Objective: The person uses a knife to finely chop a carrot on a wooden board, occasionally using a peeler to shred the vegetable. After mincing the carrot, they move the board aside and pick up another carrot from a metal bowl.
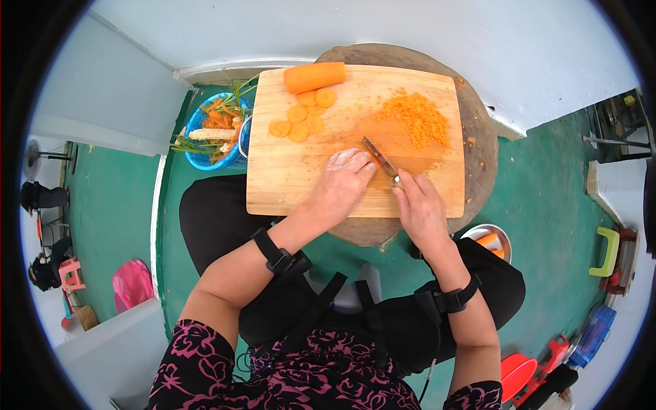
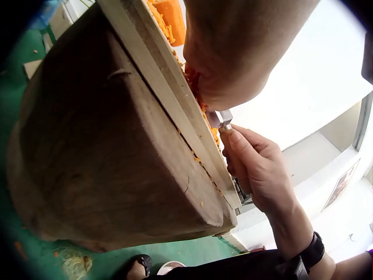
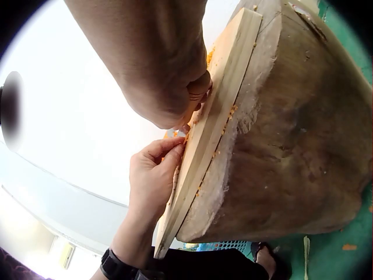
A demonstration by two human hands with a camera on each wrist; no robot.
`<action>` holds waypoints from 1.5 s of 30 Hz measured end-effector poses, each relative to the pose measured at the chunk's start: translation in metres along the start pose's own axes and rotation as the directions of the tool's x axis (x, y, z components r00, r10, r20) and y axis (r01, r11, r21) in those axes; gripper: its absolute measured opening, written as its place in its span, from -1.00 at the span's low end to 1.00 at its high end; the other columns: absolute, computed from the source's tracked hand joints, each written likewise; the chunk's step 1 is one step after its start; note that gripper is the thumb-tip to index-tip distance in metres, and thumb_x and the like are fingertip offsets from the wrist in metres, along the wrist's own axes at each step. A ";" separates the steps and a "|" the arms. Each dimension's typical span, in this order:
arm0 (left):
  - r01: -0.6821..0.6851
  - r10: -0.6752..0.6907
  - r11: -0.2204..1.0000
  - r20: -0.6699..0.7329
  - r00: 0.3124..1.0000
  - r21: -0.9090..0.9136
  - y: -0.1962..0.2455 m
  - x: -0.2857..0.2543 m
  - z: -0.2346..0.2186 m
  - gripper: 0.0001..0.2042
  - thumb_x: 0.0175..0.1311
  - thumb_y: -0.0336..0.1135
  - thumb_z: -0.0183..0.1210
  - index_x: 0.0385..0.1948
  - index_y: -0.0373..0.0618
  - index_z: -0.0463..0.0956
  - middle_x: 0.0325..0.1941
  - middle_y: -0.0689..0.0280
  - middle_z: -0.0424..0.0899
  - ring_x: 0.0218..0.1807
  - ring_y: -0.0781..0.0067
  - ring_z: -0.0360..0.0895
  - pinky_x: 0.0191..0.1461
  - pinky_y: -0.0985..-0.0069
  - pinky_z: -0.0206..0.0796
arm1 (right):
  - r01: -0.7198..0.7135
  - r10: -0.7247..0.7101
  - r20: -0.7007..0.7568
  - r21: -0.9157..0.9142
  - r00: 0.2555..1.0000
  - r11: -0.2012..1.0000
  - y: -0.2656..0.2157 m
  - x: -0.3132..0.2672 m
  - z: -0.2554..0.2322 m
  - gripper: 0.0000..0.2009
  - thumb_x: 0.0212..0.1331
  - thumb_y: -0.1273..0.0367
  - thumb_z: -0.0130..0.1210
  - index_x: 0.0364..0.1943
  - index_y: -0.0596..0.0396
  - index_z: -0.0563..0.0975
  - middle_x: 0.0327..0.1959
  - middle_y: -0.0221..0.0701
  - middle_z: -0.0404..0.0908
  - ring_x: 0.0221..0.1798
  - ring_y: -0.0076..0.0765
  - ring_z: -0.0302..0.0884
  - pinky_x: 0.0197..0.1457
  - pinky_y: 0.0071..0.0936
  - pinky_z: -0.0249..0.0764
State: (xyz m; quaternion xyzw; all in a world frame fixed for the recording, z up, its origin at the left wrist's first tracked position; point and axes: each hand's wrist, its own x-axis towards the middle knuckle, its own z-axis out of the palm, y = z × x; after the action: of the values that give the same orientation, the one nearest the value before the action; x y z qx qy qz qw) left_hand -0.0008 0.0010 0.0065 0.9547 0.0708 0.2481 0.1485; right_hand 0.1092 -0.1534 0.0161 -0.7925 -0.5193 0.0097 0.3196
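On the wooden cutting board, my left hand has its fingers bent down; thumb and fingertips come together at the board in the right wrist view, with bits of carrot showing beneath the hand in the left wrist view. My right hand grips the handle of a small knife, its blade slanting up-left close beside the left fingertips. Finely chopped carrot lies at the board's upper right. Several carrot slices and a thick carrot piece lie at the upper left.
The board rests on a round wooden block. A blue basket of peelings and greens stands left of it. At lower right is a metal bowl holding carrot pieces. A white wall rises behind.
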 end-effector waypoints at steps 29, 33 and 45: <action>-0.024 0.024 1.000 -0.018 1.000 0.003 -0.001 0.000 0.000 -0.75 -0.07 -0.55 0.09 -0.28 -0.25 0.57 -0.16 0.14 0.57 -0.04 0.09 0.50 0.08 0.27 0.34 | 0.054 -0.053 0.019 -0.102 0.998 0.993 -0.003 0.001 0.001 -0.66 0.07 0.40 0.16 -0.05 0.21 0.47 -0.36 -0.25 0.44 -0.22 -0.13 0.48 -0.15 -0.30 0.48; -0.024 0.025 0.999 0.008 1.000 -0.043 -0.002 0.001 -0.002 -0.75 -0.07 -0.55 0.10 -0.27 -0.24 0.56 -0.16 0.14 0.56 -0.03 0.09 0.49 0.08 0.27 0.34 | 0.055 -0.053 0.015 -0.134 0.998 0.989 -0.004 0.004 0.004 -0.67 0.07 0.40 0.16 -0.06 0.21 0.48 -0.37 -0.25 0.44 -0.24 -0.14 0.49 -0.16 -0.30 0.48; -0.012 0.011 1.000 -0.034 0.999 -0.005 -0.002 -0.003 0.002 -0.74 -0.09 -0.55 0.12 -0.27 -0.24 0.57 -0.16 0.15 0.56 -0.03 0.11 0.50 0.08 0.29 0.35 | -0.013 0.013 0.012 -0.012 1.000 1.000 -0.002 0.000 -0.001 -0.67 0.07 0.41 0.17 -0.06 0.22 0.49 -0.34 -0.23 0.46 -0.22 -0.11 0.49 -0.17 -0.27 0.47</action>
State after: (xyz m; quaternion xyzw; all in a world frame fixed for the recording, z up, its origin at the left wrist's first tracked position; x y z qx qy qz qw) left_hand -0.0030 0.0016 0.0027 0.9503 0.0671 0.2652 0.1486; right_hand 0.1076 -0.1526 0.0179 -0.7977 -0.5161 0.0137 0.3116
